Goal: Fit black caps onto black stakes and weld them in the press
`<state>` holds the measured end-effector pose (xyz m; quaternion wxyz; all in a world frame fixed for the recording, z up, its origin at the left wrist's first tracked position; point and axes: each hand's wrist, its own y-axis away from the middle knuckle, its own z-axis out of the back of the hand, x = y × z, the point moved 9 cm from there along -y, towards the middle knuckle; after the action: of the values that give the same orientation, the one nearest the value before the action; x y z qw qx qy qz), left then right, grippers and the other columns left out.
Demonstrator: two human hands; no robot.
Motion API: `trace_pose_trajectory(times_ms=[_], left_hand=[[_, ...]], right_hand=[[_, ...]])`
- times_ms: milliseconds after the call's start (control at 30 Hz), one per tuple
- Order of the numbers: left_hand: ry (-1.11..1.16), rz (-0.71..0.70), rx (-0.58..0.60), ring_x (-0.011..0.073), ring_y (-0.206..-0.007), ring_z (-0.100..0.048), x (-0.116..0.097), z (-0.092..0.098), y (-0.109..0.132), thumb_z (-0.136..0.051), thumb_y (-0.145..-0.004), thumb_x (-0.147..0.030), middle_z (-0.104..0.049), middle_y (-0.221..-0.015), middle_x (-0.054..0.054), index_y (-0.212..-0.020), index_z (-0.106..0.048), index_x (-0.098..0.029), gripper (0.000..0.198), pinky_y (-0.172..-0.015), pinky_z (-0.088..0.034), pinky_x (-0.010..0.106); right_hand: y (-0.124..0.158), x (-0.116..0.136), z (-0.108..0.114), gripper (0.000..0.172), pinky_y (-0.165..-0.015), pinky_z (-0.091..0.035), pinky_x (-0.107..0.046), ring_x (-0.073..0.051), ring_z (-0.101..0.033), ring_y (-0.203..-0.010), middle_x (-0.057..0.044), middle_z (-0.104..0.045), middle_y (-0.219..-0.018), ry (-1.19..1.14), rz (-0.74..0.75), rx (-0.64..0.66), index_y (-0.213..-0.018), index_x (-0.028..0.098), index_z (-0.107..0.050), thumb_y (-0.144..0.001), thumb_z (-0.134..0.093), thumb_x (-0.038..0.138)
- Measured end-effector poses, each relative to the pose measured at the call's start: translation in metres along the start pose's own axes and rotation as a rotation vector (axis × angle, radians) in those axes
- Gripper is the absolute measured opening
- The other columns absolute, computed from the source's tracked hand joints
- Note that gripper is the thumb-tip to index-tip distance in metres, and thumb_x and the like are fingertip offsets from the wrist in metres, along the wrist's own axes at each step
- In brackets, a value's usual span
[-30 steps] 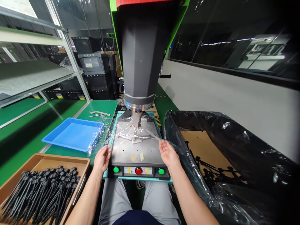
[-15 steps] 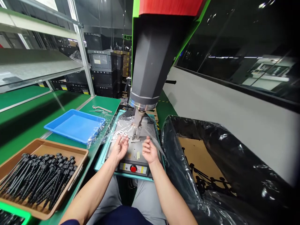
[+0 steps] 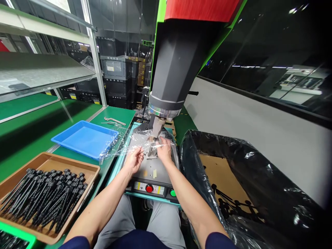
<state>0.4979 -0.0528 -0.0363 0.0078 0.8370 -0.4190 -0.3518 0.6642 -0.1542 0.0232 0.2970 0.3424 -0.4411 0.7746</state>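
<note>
My left hand (image 3: 134,160) is closed in a pinch beside the metal fixture (image 3: 151,154), at the edge of the clear plastic film (image 3: 132,142). What its fingertips hold is too small to make out. My right hand (image 3: 164,149) reaches to the top of the fixture, its fingers curled together just below the tapered metal tool (image 3: 157,127) of the press. A small dark piece shows by those fingertips, but I cannot tell its kind. Film spreads over the base plate (image 3: 145,174) and leftward past its edge.
A red button (image 3: 149,188) and a green button (image 3: 173,193) sit on the machine's front. Leftward are a blue tray (image 3: 85,138), a brown tray (image 3: 85,167) of black stemmed parts (image 3: 49,186), and a wrench (image 3: 114,121). At right stands a bin lined with black plastic (image 3: 193,166).
My right hand has moved forward and inward to the fixture under the tool. My left hand has shifted slightly right and its fingers have closed into a pinch. The view has shifted a little.
</note>
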Motion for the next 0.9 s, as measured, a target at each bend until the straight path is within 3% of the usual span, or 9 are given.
trace_pose_trajectory(times_ms=[100,200,400,533,600,667,733,833,900], left_hand=[[-0.008,0.002,0.006,0.0057,-0.051,-0.060,-0.002,-0.002,-0.001,-0.073,-0.077,-0.015,-0.066,-0.069,0.001,-0.088,-0.063,-0.013,0.014,-0.044,-0.049,0.012],[-0.012,0.006,0.005,0.0060,-0.052,-0.061,-0.004,-0.003,-0.004,-0.072,-0.078,-0.015,-0.067,-0.072,0.002,-0.090,-0.063,-0.012,0.015,-0.045,-0.050,0.013],[0.006,-0.036,-0.006,0.0058,-0.053,-0.062,-0.010,-0.003,-0.014,-0.073,-0.078,-0.014,-0.071,-0.080,0.004,-0.090,-0.063,-0.012,0.016,-0.046,-0.050,0.012],[-0.030,-0.041,-0.013,0.0067,-0.054,-0.063,-0.008,0.005,-0.018,-0.073,-0.077,-0.014,-0.071,-0.078,0.005,-0.092,-0.063,-0.012,0.018,-0.046,-0.050,0.012],[-0.067,-0.037,-0.024,0.0067,-0.053,-0.062,-0.005,0.012,-0.016,-0.073,-0.077,-0.015,-0.071,-0.077,0.004,-0.092,-0.063,-0.013,0.018,-0.045,-0.049,0.013],[-0.110,-0.029,-0.042,0.0068,-0.055,-0.062,0.000,0.020,-0.009,-0.073,-0.077,-0.019,-0.071,-0.082,0.005,-0.091,-0.062,-0.013,0.018,-0.045,-0.048,0.013],[-0.162,-0.006,-0.087,0.0078,-0.059,-0.064,0.006,0.032,0.004,-0.075,-0.076,-0.023,-0.071,-0.091,0.007,-0.090,-0.061,-0.014,0.021,-0.046,-0.047,0.014],[-0.304,0.000,-0.104,0.0112,-0.065,-0.065,0.012,0.046,0.036,-0.079,-0.072,-0.026,-0.071,-0.097,0.009,-0.094,-0.063,-0.015,0.029,-0.052,-0.050,0.018],[-0.467,-0.025,0.026,0.0139,-0.070,-0.066,0.015,0.042,0.060,-0.080,-0.071,-0.026,-0.072,-0.093,0.010,-0.096,-0.067,-0.014,0.031,-0.060,-0.052,0.022]], right_hand=[[-0.015,0.001,-0.016,0.030,-0.108,-0.035,-0.043,-0.028,-0.050,-0.118,-0.013,-0.059,-0.120,0.038,0.029,0.092,-0.105,0.019,-0.068,-0.078,-0.063,0.031],[-0.025,-0.001,-0.027,0.022,-0.106,-0.037,-0.042,-0.027,-0.052,-0.116,-0.010,-0.063,-0.115,0.017,0.011,0.142,-0.096,0.020,-0.070,-0.078,-0.061,0.030],[-0.018,0.006,-0.012,0.023,-0.100,-0.041,-0.046,-0.029,-0.056,-0.108,-0.013,-0.063,-0.107,0.033,-0.014,0.100,-0.091,0.017,-0.067,-0.078,-0.062,0.037],[0.029,0.011,0.007,0.024,-0.093,-0.045,-0.043,-0.027,-0.058,-0.102,-0.010,-0.064,-0.101,-0.022,-0.051,0.081,-0.090,0.020,-0.064,-0.073,-0.068,0.036],[0.066,0.011,0.000,0.027,-0.083,-0.051,-0.039,-0.024,-0.062,-0.093,-0.008,-0.066,-0.097,-0.153,-0.130,0.210,-0.095,0.020,-0.063,-0.073,-0.070,0.034],[0.107,0.019,-0.015,0.026,-0.073,-0.054,-0.034,-0.021,-0.065,-0.085,-0.005,-0.068,-0.092,-0.373,-0.207,0.431,-0.097,0.021,-0.061,-0.076,-0.070,0.035],[0.138,0.032,-0.021,0.026,-0.067,-0.055,-0.031,-0.020,-0.067,-0.081,-0.004,-0.070,-0.089,-0.588,-0.263,0.540,-0.095,0.022,-0.059,-0.077,-0.073,0.036],[0.152,0.044,-0.012,0.034,-0.066,-0.057,-0.030,-0.019,-0.069,-0.079,-0.004,-0.071,-0.086,-0.781,-0.329,0.468,-0.093,0.022,-0.057,-0.073,-0.080,0.036],[0.151,0.049,-0.008,0.038,-0.063,-0.058,-0.029,-0.018,-0.069,-0.071,-0.003,-0.072,-0.084,-0.865,-0.362,0.421,-0.092,0.022,-0.057,-0.069,-0.083,0.035]])
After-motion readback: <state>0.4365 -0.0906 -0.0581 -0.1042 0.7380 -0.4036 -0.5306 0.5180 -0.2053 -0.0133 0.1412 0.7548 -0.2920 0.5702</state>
